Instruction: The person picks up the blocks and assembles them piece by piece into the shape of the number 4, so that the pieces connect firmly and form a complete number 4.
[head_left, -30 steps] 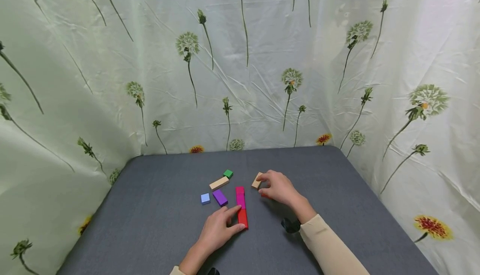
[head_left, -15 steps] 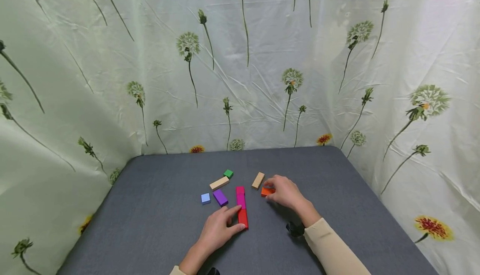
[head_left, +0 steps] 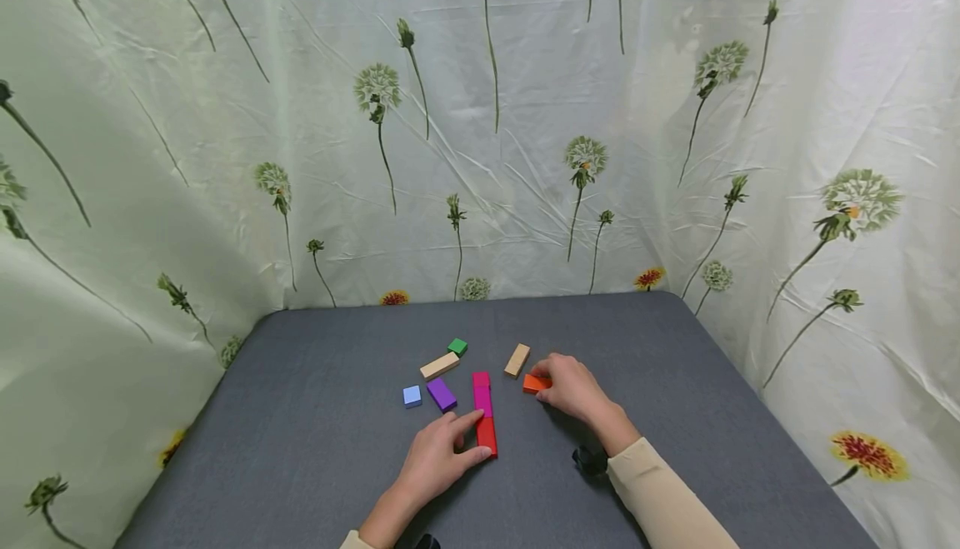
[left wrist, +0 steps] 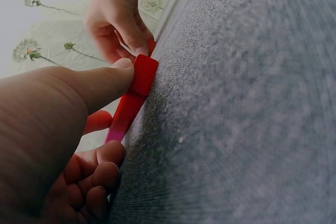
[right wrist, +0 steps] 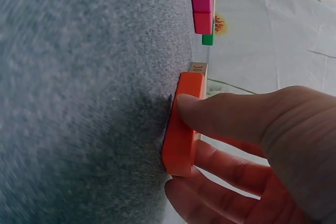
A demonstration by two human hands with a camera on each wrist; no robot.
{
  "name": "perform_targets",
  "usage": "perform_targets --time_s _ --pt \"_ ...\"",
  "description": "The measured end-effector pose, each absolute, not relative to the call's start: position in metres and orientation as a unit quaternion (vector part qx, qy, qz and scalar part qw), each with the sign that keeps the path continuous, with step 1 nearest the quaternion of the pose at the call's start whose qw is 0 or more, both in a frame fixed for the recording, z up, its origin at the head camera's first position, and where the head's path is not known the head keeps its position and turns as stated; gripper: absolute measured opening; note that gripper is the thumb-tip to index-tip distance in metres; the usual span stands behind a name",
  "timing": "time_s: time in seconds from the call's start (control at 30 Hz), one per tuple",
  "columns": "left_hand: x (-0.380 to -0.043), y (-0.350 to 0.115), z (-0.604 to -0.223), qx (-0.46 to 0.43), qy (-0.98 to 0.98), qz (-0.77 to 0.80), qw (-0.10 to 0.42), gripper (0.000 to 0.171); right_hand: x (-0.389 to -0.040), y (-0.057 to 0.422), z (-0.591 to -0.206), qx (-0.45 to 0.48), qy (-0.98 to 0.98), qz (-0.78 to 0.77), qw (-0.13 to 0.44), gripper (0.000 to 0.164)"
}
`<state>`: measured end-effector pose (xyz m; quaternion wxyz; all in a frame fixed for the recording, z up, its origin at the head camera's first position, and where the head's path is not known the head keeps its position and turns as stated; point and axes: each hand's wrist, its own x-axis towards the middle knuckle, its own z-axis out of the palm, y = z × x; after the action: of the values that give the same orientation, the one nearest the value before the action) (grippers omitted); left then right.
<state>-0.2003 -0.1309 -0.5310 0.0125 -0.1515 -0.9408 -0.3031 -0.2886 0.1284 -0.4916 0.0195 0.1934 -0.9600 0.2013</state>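
Observation:
Close to the middle of the table, a row of blocks runs away from me: a red block [head_left: 486, 436], a magenta block [head_left: 483, 401] and a small crimson block [head_left: 481, 379]. My left hand [head_left: 433, 457] holds the row's near part, thumb at the end of the red block and index finger by its seam with the magenta one. To the right, my right hand [head_left: 573, 386] pinches an orange block [right wrist: 184, 129] low at the table, its thumb on one long side. Part of the orange block is hidden by the fingers in the head view.
Left of the row lie a purple block [head_left: 442, 395], a light blue block [head_left: 412, 396], a plain wooden block [head_left: 439, 366] and a green block [head_left: 457, 346]. Another wooden block [head_left: 517, 361] lies just beyond the orange one. A flowered curtain [head_left: 480, 157] hangs behind the grey table [head_left: 337, 416].
My right hand has moved from beside the right wooden block to the orange block, uncovering the wooden one, and now grips the orange block. The left hand has stayed in place.

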Motion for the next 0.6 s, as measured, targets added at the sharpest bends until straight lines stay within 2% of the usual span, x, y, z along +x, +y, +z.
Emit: perform_targets --time_s 0.6 --pt "-0.2001 -0.1305 -0.5321 -0.157 -0.94 -0.302 0.021 0.06 -0.2896 0.1215 -0.4933 0.197 -0.96 0.198 0.013 0.024"
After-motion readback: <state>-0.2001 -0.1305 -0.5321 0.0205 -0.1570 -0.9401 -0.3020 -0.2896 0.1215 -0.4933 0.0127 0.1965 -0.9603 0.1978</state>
